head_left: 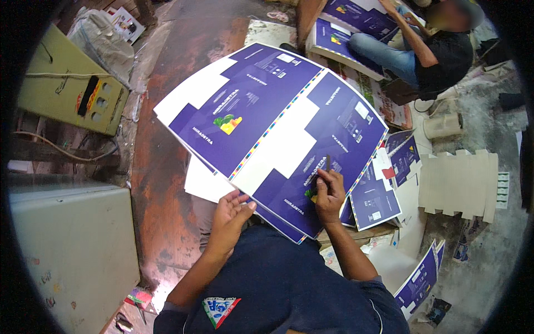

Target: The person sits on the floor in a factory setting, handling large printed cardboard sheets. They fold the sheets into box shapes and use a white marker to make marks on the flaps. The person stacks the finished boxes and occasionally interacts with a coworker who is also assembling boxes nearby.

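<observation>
A large printed sheet [278, 119], dark purple with white flaps and a coloured strip down its middle, lies over my lap on a stack of like sheets. My left hand [231, 214] grips its near edge, thumb on top. My right hand [329, 195] rests on the sheet's near right part and holds a thin dark blade-like tool [328, 163] upright against the print. More white sheet edges [203, 183] stick out underneath.
Another person [428, 47] sits at the far right beside stacked purple sheets [339, 33]. Cut purple pieces [375, 200] and beige die-cut cardboard [459, 181] lie at the right. A yellow-green electrical box [69, 83] and a white cabinet [72, 245] stand left, on a rusty-brown floor [161, 183].
</observation>
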`<state>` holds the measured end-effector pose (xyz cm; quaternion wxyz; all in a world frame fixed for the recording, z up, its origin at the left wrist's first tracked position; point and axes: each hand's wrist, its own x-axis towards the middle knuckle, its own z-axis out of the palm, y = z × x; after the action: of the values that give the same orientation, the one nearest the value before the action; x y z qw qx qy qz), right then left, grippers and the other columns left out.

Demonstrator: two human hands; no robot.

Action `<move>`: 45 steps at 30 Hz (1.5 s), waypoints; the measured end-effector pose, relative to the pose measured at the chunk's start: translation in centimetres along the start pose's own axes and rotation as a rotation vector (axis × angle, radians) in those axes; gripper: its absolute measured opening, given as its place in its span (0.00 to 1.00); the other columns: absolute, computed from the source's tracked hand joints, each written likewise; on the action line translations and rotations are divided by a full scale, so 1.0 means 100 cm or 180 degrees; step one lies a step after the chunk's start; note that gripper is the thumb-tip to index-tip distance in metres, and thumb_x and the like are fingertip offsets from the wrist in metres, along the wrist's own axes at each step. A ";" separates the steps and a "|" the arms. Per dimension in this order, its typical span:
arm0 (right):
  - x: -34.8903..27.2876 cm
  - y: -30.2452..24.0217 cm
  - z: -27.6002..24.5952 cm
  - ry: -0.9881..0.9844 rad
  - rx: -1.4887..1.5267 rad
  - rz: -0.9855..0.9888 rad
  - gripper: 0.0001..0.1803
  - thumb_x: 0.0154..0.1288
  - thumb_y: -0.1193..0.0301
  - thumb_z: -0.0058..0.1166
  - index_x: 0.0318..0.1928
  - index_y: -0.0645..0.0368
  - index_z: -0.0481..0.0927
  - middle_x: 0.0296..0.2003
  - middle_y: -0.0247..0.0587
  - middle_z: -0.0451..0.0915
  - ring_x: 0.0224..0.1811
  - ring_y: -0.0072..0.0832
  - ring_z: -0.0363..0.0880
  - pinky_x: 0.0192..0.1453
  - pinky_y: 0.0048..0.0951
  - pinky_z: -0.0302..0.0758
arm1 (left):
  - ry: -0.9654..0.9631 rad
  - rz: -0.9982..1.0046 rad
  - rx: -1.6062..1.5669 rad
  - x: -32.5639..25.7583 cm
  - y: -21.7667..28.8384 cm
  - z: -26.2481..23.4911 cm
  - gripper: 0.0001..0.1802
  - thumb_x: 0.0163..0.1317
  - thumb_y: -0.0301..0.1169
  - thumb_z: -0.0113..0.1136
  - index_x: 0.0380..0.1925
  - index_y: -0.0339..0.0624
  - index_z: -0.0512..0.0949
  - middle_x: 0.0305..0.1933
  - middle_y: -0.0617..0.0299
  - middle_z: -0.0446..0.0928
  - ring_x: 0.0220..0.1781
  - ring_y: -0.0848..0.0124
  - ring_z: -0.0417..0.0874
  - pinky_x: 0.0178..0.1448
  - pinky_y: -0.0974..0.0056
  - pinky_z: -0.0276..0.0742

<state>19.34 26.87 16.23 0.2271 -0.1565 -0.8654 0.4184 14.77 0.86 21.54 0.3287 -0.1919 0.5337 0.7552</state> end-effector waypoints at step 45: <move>0.010 -0.122 -0.005 -0.2405 -0.0253 -0.0825 0.14 0.59 0.79 0.59 0.47 0.60 0.82 0.26 0.43 0.80 0.27 0.33 0.80 0.31 0.32 0.75 | 0.0042 0.0659 0.0181 0.019 -0.010 0.002 0.14 0.60 0.25 0.67 0.44 0.30 0.77 0.34 0.60 0.81 0.34 0.77 0.81 0.34 0.76 0.75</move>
<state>17.77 20.29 26.46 -0.0625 0.1102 -0.9160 0.3806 14.12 1.83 19.74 0.2508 -0.1313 0.5740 0.7684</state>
